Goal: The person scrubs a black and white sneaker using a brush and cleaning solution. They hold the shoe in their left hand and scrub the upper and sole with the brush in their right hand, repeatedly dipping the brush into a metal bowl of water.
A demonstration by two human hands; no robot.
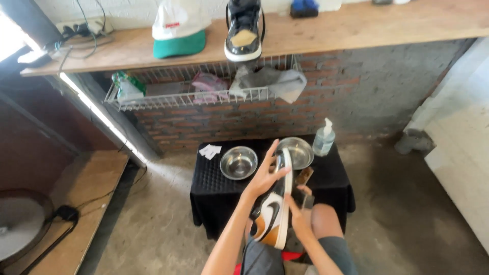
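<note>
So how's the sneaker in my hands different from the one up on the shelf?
The held sneaker is white, black and orange-tan; the shelf sneaker is glossy black with a white sole and a tan insole. The held one is tilted on its side, gripped by the left hand and right hand; the shelf one stands upright on the wooden shelf, untouched. Both are lace-up sports shoes.
</note>
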